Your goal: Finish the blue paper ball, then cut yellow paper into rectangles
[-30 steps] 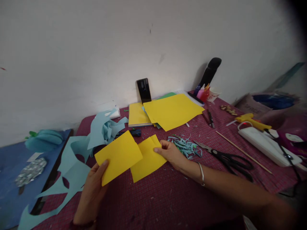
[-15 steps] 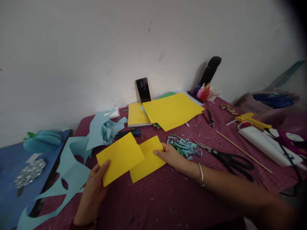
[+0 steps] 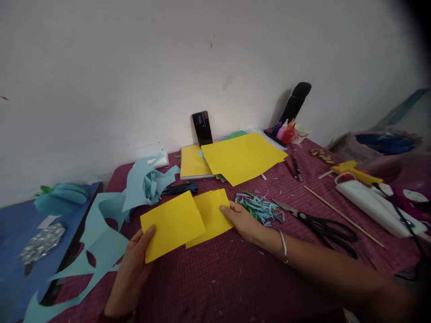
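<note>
My left hand (image 3: 134, 262) pinches a yellow paper piece (image 3: 173, 226) by its left edge, thumb on top. Between the thumb and fingers of my right hand (image 3: 242, 220) is a second yellow paper piece (image 3: 212, 217), gripped at its right edge. The left piece overlaps the front of the right one, and both are held above the cloth-covered table (image 3: 208, 291). Beside my right hand lies a heap of blue and green paper shreds (image 3: 259, 208). Black-handled scissors (image 3: 319, 224) rest to the right of it.
Cut light-blue paper scraps (image 3: 111, 237) spread along the left. Large yellow sheets (image 3: 244, 157) lie at the back before a propped phone (image 3: 202, 128). To the right are a wooden stick (image 3: 343, 215), a yellow glue gun (image 3: 358, 172) and a white power strip (image 3: 373, 206).
The two yellow pieces have turned slightly and now overlap more evenly, their top edges nearer the same line. Both hands keep their pinch and have shifted slightly.
</note>
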### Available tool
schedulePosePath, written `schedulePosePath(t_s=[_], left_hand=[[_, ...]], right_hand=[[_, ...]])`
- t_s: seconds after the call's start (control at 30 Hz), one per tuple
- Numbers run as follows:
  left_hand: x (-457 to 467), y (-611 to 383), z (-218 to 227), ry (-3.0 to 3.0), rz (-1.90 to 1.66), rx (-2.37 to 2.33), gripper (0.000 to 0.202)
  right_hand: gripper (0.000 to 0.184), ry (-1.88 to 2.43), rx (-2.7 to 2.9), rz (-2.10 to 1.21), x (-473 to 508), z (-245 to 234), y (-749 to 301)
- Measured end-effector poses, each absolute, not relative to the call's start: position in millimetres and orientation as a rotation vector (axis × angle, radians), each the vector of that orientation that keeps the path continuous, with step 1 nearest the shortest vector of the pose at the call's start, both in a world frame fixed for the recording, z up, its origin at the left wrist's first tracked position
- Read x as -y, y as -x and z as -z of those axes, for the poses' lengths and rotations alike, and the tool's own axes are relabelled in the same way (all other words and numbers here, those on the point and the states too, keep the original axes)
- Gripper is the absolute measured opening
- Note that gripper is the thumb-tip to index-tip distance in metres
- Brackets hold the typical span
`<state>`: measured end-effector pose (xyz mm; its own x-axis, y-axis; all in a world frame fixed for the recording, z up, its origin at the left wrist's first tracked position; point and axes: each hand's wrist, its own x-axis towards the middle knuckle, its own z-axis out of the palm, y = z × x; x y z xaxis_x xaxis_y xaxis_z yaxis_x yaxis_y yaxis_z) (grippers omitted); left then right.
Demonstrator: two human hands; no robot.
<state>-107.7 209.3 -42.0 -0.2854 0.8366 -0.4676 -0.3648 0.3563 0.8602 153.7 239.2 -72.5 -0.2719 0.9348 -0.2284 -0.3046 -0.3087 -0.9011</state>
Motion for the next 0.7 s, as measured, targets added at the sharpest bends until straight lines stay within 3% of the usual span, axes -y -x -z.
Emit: schedulePosePath(t_s=[0.4,0.7], left_hand=[[-205.7,102.1,41.3,-0.446,-1.203,-1.426,0.021],[-202.7,99.5,42.3,-0.405,-1.143,-1.384,0.013]], right_hand=[[0.038,0.804,0.859,-1.854,-234.8,79.7,-152.5],[0.046,0.829,0.827,-1.920,-235.2,72.0,-152.5]])
